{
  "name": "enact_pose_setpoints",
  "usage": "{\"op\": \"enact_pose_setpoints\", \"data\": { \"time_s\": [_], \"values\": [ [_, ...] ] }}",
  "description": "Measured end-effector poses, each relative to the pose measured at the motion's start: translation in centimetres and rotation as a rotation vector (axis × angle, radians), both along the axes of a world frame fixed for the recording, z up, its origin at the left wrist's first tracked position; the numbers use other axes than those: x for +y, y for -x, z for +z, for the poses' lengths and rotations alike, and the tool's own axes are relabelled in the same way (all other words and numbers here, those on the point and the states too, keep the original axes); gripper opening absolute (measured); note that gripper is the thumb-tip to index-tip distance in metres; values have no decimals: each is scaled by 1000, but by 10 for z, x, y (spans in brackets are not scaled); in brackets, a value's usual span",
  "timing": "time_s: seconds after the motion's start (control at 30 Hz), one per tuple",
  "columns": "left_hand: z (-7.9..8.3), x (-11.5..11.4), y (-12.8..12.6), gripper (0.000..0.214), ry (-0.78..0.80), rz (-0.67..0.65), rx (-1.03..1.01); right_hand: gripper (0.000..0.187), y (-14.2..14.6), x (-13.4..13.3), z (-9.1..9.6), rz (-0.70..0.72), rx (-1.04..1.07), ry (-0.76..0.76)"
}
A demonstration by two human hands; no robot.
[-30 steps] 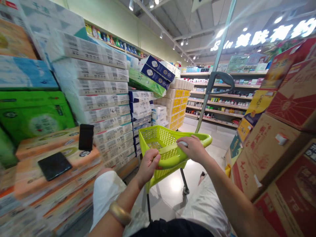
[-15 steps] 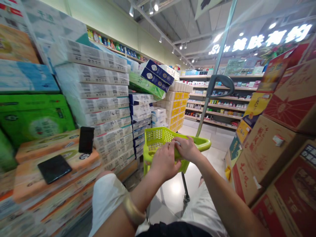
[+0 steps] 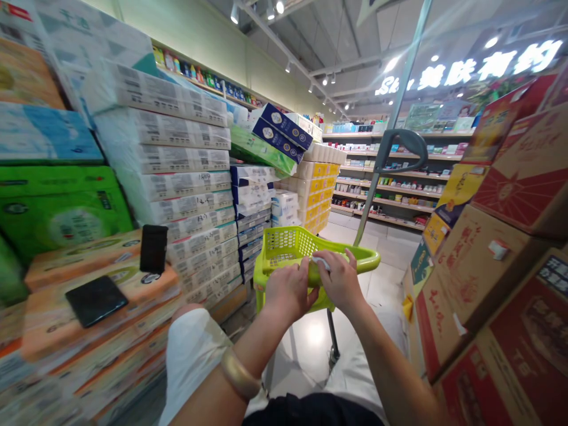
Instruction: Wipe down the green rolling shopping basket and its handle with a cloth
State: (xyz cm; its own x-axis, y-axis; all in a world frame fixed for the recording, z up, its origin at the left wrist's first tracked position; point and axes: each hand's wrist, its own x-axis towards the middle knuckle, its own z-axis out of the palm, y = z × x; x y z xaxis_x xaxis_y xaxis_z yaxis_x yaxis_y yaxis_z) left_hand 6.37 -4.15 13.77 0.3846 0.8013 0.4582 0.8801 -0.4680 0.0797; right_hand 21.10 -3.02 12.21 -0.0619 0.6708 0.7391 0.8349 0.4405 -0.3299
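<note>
A yellow-green plastic shopping basket cart (image 3: 288, 242) with perforated walls stands before my knees, its grey pole and handle (image 3: 402, 151) rising to the right. My left hand (image 3: 286, 290), with a gold bangle on the wrist, is closed over the near rim, thumb below it. Beside it, my right hand (image 3: 341, 281) presses a small crumpled white cloth or tissue (image 3: 321, 262) against the same rim; its fingers are bent, and the cloth is partly covered by them. The visible part of the basket's inside holds nothing I can make out.
Stacked paper packs (image 3: 186, 142) rise close on the left. A black phone (image 3: 153, 248) and a dark flat tablet-like device (image 3: 96, 300) lie on orange packs (image 3: 48, 322). Cardboard cartons (image 3: 479, 260) line the right side. Stocked shelves (image 3: 390, 177) stand at the back.
My right hand has moved slightly right, away from my left, and more of the white cloth shows between them. My left hand has shifted a little left along the rim.
</note>
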Motion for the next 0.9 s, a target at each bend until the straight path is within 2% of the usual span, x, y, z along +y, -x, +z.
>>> {"op": "enact_pose_setpoints", "data": {
  "time_s": [0.13, 0.2, 0.27, 0.37, 0.43, 0.53, 0.67, 0.77, 0.9],
  "values": [
    [0, -1, 3, 63, 7, 0, -9, 27, -19, 0, -16, -197, 161, -82],
    [0, -2, 2, 64, 20, 15, 29, 29, -18, 1, -23, -265, 251, -140],
    [1, -2, 2, 65, 24, 28, 83, 28, -5, -2, -29, -234, 263, -203],
    [1, -2, 3, 58, 5, 24, 112, 27, 24, -10, -38, -84, 139, -262],
    [0, -2, 5, 57, -13, 15, 112, 28, 33, -13, -43, -20, 72, -301],
    [-1, -2, 8, 66, -25, 14, 138, 26, 20, -10, -47, -39, 98, -371],
    [0, -1, 10, 68, -25, 25, 145, 24, -2, -1, -46, -186, 318, -414],
    [1, 0, 10, 67, -30, 26, 146, 24, 10, -3, -45, -186, 343, -402],
    [2, 2, 14, 63, -36, -9, 135, 26, 37, -13, -48, -55, 133, -357]
  ]
}}
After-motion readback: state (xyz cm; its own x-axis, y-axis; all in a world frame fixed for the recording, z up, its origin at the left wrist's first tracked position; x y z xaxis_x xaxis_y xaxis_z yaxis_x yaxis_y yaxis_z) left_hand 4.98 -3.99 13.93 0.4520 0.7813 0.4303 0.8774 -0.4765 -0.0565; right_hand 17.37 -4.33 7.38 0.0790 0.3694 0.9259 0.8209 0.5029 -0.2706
